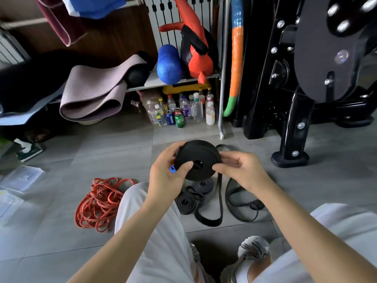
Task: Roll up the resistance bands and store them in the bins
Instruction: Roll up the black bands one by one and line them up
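Both hands are on it: the black resistance band (196, 153) sits wound into a thick, flat disc with a small hole at its centre, held up in the air above the grey tiled floor (122, 144), just ahead of the person's knees. The left hand (167, 176) grips the left rim, thumb pressed across the face near the hole and fingers curled round the back. The right hand (240, 170) pinches the right edge between thumb and curled fingers. A loose tail (220, 193) drops from the bottom of the disc straight down to the floor, where it runs into an unwound black loop (240, 201).

Down on the tiles under the hands lie two smaller rolls, dark grey: one (185, 202) nearer the left knee, one (203, 184) just beyond it, the two touching or very nearly. A small blue piece (172, 169) peeks out behind the left hand; what it is, hard to say. Left of the left leg there's a tangled heap of red bands (98, 203), unrolled.

At the floor's left edge lie clear plastic containers (22, 177), blurred; what they hold cannot be made out. At the far side, under a shelf, stands a cluster of bottles and cans (183, 111).
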`<move>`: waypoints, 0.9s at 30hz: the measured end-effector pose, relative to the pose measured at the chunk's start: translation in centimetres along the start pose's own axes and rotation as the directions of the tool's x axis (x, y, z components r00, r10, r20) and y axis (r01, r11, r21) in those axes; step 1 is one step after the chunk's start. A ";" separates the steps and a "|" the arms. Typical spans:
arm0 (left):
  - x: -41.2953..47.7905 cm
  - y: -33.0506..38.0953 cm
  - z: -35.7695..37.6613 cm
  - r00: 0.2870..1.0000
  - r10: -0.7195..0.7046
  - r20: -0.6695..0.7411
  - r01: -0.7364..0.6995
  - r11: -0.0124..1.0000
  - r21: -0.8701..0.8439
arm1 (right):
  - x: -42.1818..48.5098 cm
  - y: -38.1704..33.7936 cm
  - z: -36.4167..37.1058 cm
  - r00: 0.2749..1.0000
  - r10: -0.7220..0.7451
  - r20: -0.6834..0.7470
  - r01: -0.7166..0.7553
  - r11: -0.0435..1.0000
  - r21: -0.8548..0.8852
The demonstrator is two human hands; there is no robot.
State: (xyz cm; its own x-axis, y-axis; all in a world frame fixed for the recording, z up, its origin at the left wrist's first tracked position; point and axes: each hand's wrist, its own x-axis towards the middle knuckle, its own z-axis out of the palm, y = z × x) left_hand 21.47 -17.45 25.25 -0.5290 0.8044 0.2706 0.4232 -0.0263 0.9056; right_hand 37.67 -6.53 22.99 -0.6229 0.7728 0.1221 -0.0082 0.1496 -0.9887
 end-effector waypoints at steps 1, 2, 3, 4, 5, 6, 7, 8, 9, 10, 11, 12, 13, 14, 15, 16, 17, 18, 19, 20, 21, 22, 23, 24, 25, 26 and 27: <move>-0.2 0.1 0.3 0.999 -0.022 -0.026 0.019 0.996 -0.083 | 0.0 0.0 0.1 1.000 -0.009 -0.008 0.009 1.000 0.026; -0.3 0.2 0.6 0.998 -0.047 -0.050 0.039 0.987 -0.157 | -0.1 0.0 0.3 1.000 -0.022 -0.011 0.022 0.999 0.042; -0.4 0.3 0.8 0.995 -0.075 -0.065 0.059 0.975 -0.213 | -0.1 -0.1 0.4 0.999 -0.037 -0.012 0.037 0.998 0.054; -0.5 0.3 1.0 0.993 -0.098 -0.068 0.078 0.966 -0.245 | -0.2 -0.2 0.4 0.999 -0.050 -0.011 0.050 0.997 0.058; -0.6 0.4 1.1 0.992 -0.113 -0.057 0.095 0.963 -0.254 | -0.1 -0.4 0.4 0.998 -0.059 -0.006 0.059 0.996 0.059; -0.5 0.4 1.0 0.992 -0.118 -0.035 0.107 0.966 -0.235 | 0.0 -0.5 0.2 0.998 -0.061 0.003 0.061 0.996 0.060; -0.3 0.4 0.9 0.994 -0.107 -0.006 0.105 0.978 -0.179 | 0.1 -0.6 0.0 0.999 -0.052 0.016 0.051 0.997 0.060; -0.1 0.4 0.6 0.997 -0.079 0.026 0.081 0.994 -0.077 | 0.3 -0.6 -0.2 0.999 -0.034 0.033 0.033 0.998 0.055; 0.2 0.5 0.1 0.997 -0.038 0.061 0.034 0.998 0.061 | 0.4 -0.7 -0.4 0.999 -0.013 0.051 0.011 0.999 0.039; 0.5 0.7 -0.3 0.994 0.013 0.104 -0.035 0.978 0.206 | 0.5 -0.9 -0.6 0.997 0.007 0.071 -0.007 1.000 0.010; 0.8 0.8 -0.8 0.984 0.080 0.162 -0.131 0.933 0.336 | 0.6 -1.0 -0.7 0.995 0.020 0.094 -0.017 0.999 -0.033; 1.0 1.0 -1.3 0.958 0.160 0.238 -0.253 0.864 0.435 | 0.7 -1.1 -0.8 0.992 0.024 0.124 -0.012 0.996 -0.090; 1.2 1.0 -1.7 0.914 0.233 0.332 -0.378 0.784 0.492 | 0.8 -1.3 -0.7 0.988 0.023 0.156 0.002 0.987 -0.158; 1.4 1.1 -1.9 0.864 0.272 0.424 -0.478 0.710 0.517 | 0.9 -1.5 -0.6 0.983 0.020 0.183 0.022 0.975 -0.223; 1.5 1.3 -2.1 0.821 0.282 0.496 -0.542 0.656 0.525 | 1.1 -1.7 -0.4 0.979 0.015 0.203 0.043 0.960 -0.278; 1.5 1.4 -2.2 0.796 0.271 0.541 -0.574 0.623 0.532 | 1.2 -1.9 -0.3 0.976 0.009 0.218 0.063 0.946 -0.319; 1.6 1.6 -2.2 0.786 0.254 0.564 -0.583 0.607 0.540 | 1.4 -2.2 -0.2 0.974 0.003 0.228 0.078 0.934 -0.349; 1.6 1.6 -2.1 0.786 0.238 0.571 -0.579 0.606 0.545 | 1.5 -2.3 -0.1 0.973 -0.001 0.233 0.088 0.927 -0.366; 1.7 1.7 -2.0 0.789 0.228 0.571 -0.572 0.613 0.545 | 1.5 -2.5 -0.1 0.972 -0.003 0.233 0.090 0.926 -0.366; 1.7 1.6 -2.0 0.792 0.228 0.566 -0.563 0.631 0.534 | 1.4 -2.5 -0.1 0.974 -0.005 0.228 0.085 0.934 -0.347; 1.7 1.5 -2.0 0.797 0.236 0.555 -0.551 0.661 0.510 | 1.3 -2.6 -0.1 0.977 -0.008 0.215 0.077 0.946 -0.314; 1.6 1.4 -2.0 0.808 0.247 0.535 -0.528 0.706 0.472 | 1.2 -2.6 -0.1 0.980 -0.015 0.197 0.071 0.958 -0.279; 1.5 1.2 -2.1 0.825 0.253 0.505 -0.494 0.758 0.426 | 1.1 -2.7 -0.1 0.983 -0.020 0.181 0.066 0.965 -0.252; 1.3 0.9 -2.1 0.845 0.256 0.470 -0.454 0.807 0.377 | 1.0 -2.9 -0.1 0.985 -0.021 0.169 0.060 0.971 -0.232; 1.1 0.7 -2.1 0.867 0.254 0.428 -0.412 0.849 0.330 | 0.9 -3.0 -0.2 0.987 -0.016 0.160 0.050 0.976 -0.213; 0.9 0.4 -2.0 0.891 0.249 0.380 -0.369 0.884 0.286 | 0.8 -3.2 -0.3 0.989 -0.012 0.149 0.041 0.980 -0.194; 0.6 0.3 -2.0 0.914 0.237 0.330 -0.325 0.913 0.246 | 0.7 -3.2 -0.4 0.991 -0.008 0.133 0.032 0.983 -0.180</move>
State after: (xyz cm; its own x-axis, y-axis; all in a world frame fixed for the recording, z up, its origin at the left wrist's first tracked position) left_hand 19.81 -18.11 26.36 -0.1407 0.9245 0.3544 0.7393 -0.1400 0.6587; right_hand 37.58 -6.17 26.33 -0.7215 0.6824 0.1171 0.1130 0.2829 -0.9525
